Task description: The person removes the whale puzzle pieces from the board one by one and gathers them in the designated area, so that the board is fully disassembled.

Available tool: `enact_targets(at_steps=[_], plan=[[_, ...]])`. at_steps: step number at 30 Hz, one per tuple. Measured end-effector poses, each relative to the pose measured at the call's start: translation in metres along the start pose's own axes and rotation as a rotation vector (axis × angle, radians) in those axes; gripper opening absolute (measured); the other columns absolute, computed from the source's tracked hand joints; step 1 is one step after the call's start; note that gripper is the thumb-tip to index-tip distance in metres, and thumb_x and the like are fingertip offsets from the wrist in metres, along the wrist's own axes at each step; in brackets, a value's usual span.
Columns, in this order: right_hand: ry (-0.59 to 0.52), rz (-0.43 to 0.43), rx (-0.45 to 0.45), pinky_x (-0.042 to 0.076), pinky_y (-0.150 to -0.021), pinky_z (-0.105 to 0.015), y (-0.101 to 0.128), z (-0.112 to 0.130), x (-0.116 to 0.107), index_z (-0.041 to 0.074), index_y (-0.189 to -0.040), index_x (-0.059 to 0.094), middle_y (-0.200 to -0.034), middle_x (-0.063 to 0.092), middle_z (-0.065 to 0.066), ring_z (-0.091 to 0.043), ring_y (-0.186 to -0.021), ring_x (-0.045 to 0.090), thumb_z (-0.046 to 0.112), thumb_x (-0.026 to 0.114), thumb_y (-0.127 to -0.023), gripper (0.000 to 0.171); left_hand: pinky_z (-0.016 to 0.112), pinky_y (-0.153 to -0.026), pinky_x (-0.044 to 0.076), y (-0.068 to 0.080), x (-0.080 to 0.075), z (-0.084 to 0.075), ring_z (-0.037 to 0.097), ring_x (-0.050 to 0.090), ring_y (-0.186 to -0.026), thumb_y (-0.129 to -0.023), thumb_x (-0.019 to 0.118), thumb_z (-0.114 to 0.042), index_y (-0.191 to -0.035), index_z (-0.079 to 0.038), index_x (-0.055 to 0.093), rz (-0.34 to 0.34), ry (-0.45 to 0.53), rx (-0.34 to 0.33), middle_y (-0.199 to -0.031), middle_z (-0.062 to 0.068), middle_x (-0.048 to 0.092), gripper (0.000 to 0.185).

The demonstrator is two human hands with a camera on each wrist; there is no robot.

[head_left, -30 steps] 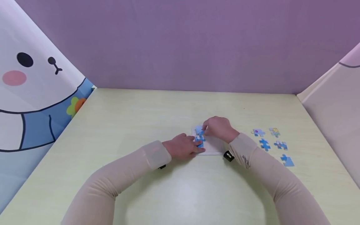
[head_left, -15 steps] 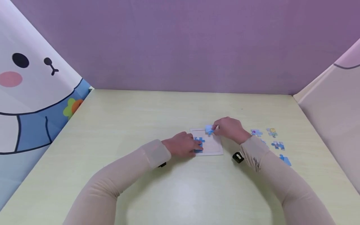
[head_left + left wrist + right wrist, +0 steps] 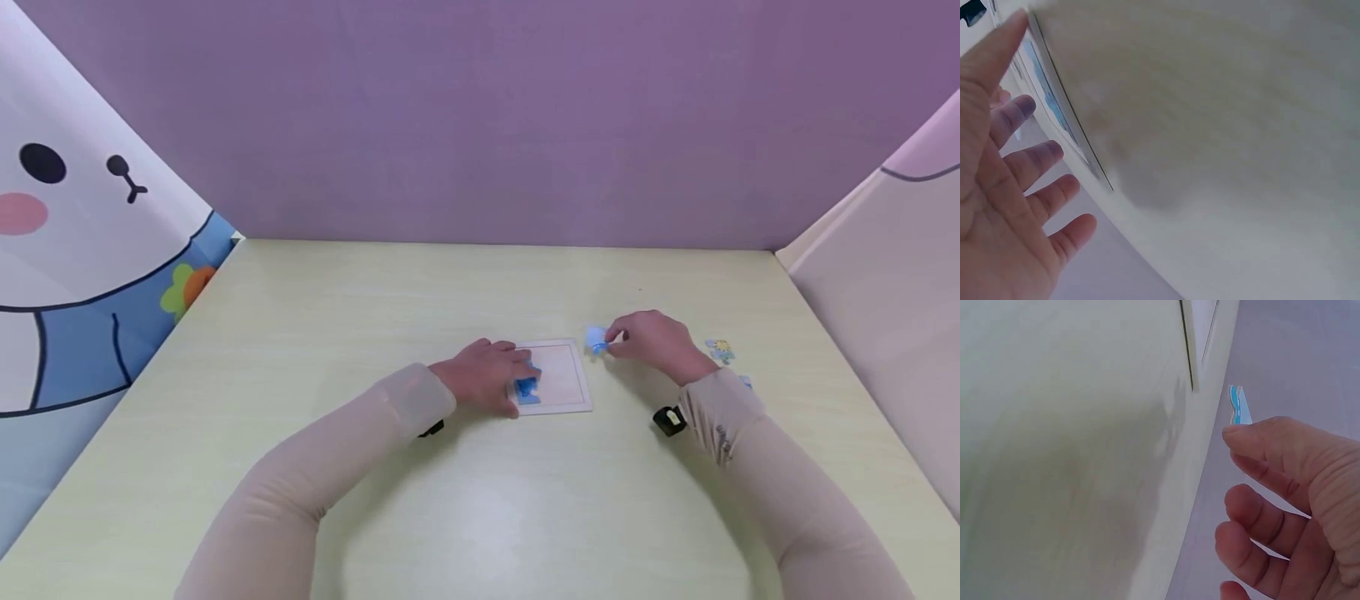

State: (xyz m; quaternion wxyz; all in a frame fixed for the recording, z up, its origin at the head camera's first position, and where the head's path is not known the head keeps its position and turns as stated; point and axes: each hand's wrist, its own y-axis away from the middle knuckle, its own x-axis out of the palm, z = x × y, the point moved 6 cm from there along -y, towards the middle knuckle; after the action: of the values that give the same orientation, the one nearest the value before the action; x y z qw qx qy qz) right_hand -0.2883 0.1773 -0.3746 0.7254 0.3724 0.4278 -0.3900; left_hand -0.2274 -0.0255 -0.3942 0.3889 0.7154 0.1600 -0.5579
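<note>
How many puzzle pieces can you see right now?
4: one pinched in the right hand, a blue piece; one in the tray under the left hand; two partly hidden behind the right wrist. More may be hidden.

2 hands: left hand (image 3: pixel 486 377), right hand (image 3: pixel 654 343). 1 puzzle tray (image 3: pixel 564 385). 1 blue piece (image 3: pixel 527 388) in tray, 1 held piece (image 3: pixel 596 338), 2 loose pieces (image 3: pixel 722 348) partly visible. 1 table (image 3: pixel 360 317).

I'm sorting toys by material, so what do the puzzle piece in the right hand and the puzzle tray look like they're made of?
The puzzle piece looks like thin printed cardboard: flat, blue print, slim edge in the wrist view. The puzzle tray seems to be pale matte card or thin board with a raised rim; I cannot tell which.
</note>
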Motion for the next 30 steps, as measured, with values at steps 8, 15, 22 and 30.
enact_targets(at_steps=[8, 15, 22, 30], plan=[[0.001, -0.020, 0.009, 0.045, -0.058, -0.033, 0.007, -0.019, -0.005, 0.011, -0.103, 0.073, -0.095, 0.069, -0.005, -0.018, -0.079, 0.059, 0.021, 0.067, -0.087, 0.020, 0.048, -0.111, 0.024, -0.004, 0.004, 0.010, 0.027, 0.023, -0.142, -0.084, 0.065, -0.054, -0.151, -0.028, 0.030, 0.039, 0.034, -0.062, -0.157, 0.002, 0.025, 0.080], [0.043, -0.001, -0.001, 0.047, -0.062, -0.036, 0.017, -0.028, -0.014, 0.010, -0.103, 0.073, -0.093, 0.069, -0.006, -0.018, -0.076, 0.059, 0.018, 0.067, -0.087, 0.018, 0.048, -0.111, 0.024, -0.006, 0.004, 0.013, 0.026, 0.024, -0.142, -0.083, 0.065, -0.055, -0.151, -0.029, 0.031, 0.064, 0.024, -0.060, -0.157, 0.001, 0.025, 0.080], [0.049, 0.022, 0.014, 0.050, -0.066, -0.038, 0.020, -0.041, -0.015, 0.006, -0.106, 0.071, -0.097, 0.069, -0.009, -0.016, -0.074, 0.058, 0.018, 0.066, -0.089, 0.021, 0.049, -0.112, 0.021, -0.007, 0.005, 0.015, 0.025, 0.019, -0.144, -0.083, 0.065, -0.056, -0.152, -0.028, 0.029, 0.093, 0.059, -0.072, -0.158, -0.001, 0.021, 0.082], [0.015, 0.021, 0.005, 0.049, -0.067, -0.040, 0.020, -0.056, -0.013, 0.007, -0.105, 0.071, -0.093, 0.067, -0.007, -0.018, -0.074, 0.056, 0.018, 0.066, -0.088, 0.020, 0.049, -0.113, 0.020, -0.009, 0.007, 0.015, 0.024, 0.018, -0.145, -0.083, 0.065, -0.056, -0.152, -0.028, 0.029, 0.095, 0.073, -0.072, -0.159, -0.002, 0.019, 0.082]])
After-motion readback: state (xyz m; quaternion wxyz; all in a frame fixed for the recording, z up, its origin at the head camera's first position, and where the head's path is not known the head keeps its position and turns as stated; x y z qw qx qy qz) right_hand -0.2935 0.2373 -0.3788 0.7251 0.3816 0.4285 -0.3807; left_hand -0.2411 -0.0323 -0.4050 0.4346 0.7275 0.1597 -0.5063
